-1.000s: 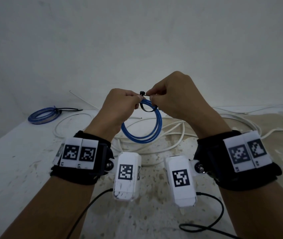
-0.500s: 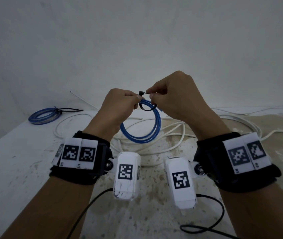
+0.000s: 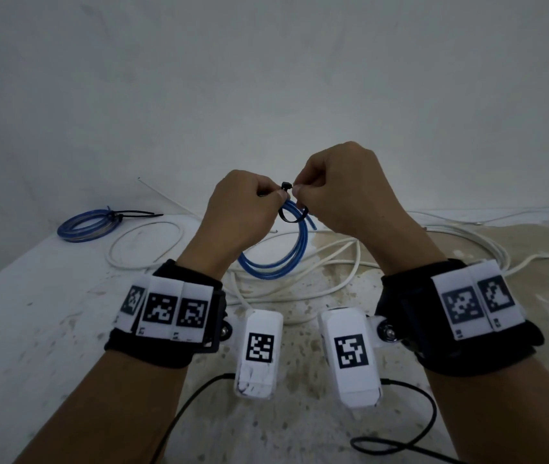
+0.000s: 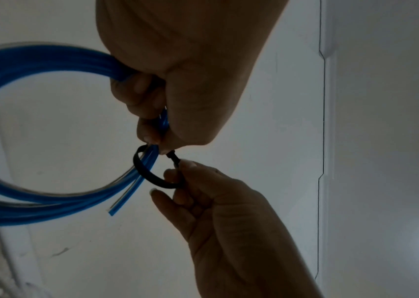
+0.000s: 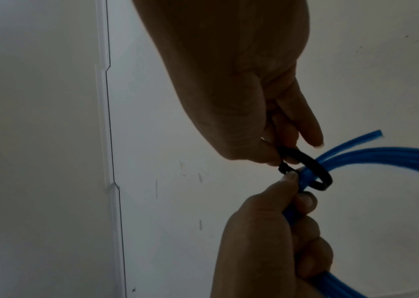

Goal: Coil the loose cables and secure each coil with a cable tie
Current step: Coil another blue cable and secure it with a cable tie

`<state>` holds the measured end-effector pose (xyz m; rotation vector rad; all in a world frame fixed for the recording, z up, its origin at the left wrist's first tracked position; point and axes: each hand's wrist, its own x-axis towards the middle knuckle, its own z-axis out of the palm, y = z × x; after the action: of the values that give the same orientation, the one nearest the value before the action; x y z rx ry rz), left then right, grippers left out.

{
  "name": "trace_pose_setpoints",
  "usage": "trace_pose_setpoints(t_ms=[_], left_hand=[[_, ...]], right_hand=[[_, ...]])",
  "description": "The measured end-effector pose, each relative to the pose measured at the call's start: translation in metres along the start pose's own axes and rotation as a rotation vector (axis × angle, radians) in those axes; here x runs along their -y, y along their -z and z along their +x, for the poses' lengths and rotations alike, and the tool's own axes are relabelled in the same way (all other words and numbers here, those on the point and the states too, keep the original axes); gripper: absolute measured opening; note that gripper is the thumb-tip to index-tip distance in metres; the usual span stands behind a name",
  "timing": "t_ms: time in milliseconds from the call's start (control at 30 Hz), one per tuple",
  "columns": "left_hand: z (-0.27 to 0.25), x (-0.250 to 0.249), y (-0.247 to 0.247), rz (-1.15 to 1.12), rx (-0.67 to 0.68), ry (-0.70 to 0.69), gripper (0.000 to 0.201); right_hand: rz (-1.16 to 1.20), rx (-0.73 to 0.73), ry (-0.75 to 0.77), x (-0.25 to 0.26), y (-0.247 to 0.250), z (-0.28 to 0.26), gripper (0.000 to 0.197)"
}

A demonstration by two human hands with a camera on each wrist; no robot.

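Fingers [image 3: 275, 195] of left hand [image 3: 243, 209] gripping blue coil [image 3: 276, 262]; right hand [image 3: 343, 192] pinching black cable tie [image 3: 291, 217]. White, stained surface [image 3: 49, 313]; loose white cables [image 3: 333, 259]; plain pale wall [image 3: 266, 78].

Bare workroom: stained white table [image 3: 32, 346], plain wall [image 3: 266, 78].

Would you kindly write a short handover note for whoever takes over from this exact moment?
Left hand: grips the blue coil in the air and steadies the tie head.
Right hand: pinches the black cable tie, looped loosely round the coil.
Done: another blue coil, already tied, lies far left on the table.
Left: pull this tie snug, then coil and tie the loose white cables on the table.
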<state>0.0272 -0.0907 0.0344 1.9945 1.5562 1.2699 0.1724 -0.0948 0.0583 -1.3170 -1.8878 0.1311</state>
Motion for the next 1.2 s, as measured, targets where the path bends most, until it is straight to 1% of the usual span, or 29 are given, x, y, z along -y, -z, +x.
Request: trace_pose_setpoints(t_ms=[200, 333, 400, 467, 533, 567, 667, 733, 867, 967, 1000, 1133, 1200], left_hand=[[0.002, 0.0, -0.001, 0.14, 0.041, -0.154, 0.017], [0.001, -0.002, 0.0, 0.144, 0.064, -0.172, 0.018], [0.0, -0.003, 0.001, 0.078, 0.072, -0.141, 0.029], [-0.001, -0.003, 0.003, -0.001, 0.097, -0.111, 0.037], [-0.002, -0.003, 0.004, -0.043, 0.129, -0.1, 0.032], [-0.002, -0.003, 0.003, -0.062, 0.142, -0.1, 0.028], [-0.002, -0.003, 0.0, -0.096, 0.163, -0.099, 0.021], [-0.003, -0.005, -0.003, -0.105, 0.171, -0.1, 0.022], [-0.004, -0.007, -0.006, -0.147, 0.183, -0.094, 0.022], [-0.005, -0.008, -0.008, -0.199, 0.202, -0.085, 0.02], [-0.006, -0.009, -0.009, -0.214, 0.219, -0.085, 0.02], [-0.011, -0.016, -0.018, -0.246, 0.276, -0.088, 0.021], [-0.01, -0.018, -0.021, -0.262, 0.274, -0.063, 0.021]], right_hand=[[-0.018, -0.042, -0.009, -0.005, -0.005, 0.001, 0.007], [0.049, -0.058, -0.052, -0.008, -0.007, 0.003, 0.01], [0.143, -0.054, -0.113, -0.008, -0.012, 0.002, 0.013], [0.279, -0.037, -0.22, -0.007, -0.012, 0.001, 0.019], [0.407, 0.016, -0.347, -0.008, -0.007, -0.001, 0.025], [0.445, 0.048, -0.399, -0.009, -0.003, -0.002, 0.024], [0.508, 0.13, -0.482, -0.011, 0.007, -0.003, 0.016], [0.565, 0.138, -0.521, -0.011, 0.007, -0.003, 0.01], [0.692, 0.107, -0.576, -0.01, 0.005, -0.004, 0.006], [0.734, 0.072, -0.595, -0.009, 0.005, -0.002, 0.012], [0.747, 0.038, -0.603, -0.01, 0.005, -0.001, 0.013], [0.821, -0.14, -0.634, -0.017, 0.01, 0.003, 0.006], [0.816, -0.149, -0.617, -0.02, 0.012, 0.003, 0.01]])
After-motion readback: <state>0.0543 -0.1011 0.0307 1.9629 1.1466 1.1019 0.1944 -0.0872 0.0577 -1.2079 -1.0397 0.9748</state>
